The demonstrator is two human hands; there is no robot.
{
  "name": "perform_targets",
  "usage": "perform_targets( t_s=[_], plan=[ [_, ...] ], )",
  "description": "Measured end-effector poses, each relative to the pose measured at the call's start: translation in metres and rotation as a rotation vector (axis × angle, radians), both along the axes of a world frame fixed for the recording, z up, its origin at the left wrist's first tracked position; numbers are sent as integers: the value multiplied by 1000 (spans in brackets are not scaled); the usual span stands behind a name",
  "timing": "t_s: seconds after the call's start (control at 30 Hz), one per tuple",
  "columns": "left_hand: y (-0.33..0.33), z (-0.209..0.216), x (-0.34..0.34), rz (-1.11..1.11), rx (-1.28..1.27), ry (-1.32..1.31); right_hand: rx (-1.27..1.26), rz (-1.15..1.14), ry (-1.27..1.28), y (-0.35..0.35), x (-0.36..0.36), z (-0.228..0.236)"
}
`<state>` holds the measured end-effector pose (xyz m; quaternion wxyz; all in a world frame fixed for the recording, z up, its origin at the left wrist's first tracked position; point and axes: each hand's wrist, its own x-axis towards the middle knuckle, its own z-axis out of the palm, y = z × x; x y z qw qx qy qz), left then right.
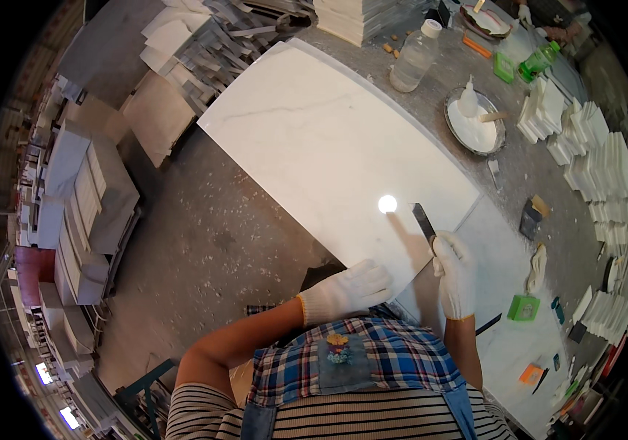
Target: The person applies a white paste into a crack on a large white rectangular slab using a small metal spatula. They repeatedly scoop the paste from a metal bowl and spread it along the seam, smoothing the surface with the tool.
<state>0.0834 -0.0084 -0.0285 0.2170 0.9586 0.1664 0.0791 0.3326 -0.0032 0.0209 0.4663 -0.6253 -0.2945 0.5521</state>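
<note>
My right hand (455, 273), in a white knit glove, grips a dark flat blade (424, 222) whose slanted tip points up and away over a white, faintly veined slab (314, 139). Whether the tip touches the surface I cannot tell. My left hand (351, 291), gloved too, lies at the slab's near edge with its fingers stretched out and holds nothing. A round bright reflection shows on the slab just left of the blade. To the right of the near end, a second, greyer slab (468, 220) adjoins it.
Beyond the slab stand a clear bottle (414, 57) and a bowl of white paste (471, 132). Stacks of white tiles (607, 165) line the right side. A green box (523, 308) sits near my right arm. At the upper right, another person's gloved hand (524, 15) shows.
</note>
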Motion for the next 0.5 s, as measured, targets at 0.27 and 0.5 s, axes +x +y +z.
perform_targets(
  t_s=[0.27,0.5],
  plan=[
    [-5,14,25,-16,64,154,-10,-9,13,-19,7,2],
    [6,21,7,350,102,262,-11,-34,-10,-28,13,6]
  ],
)
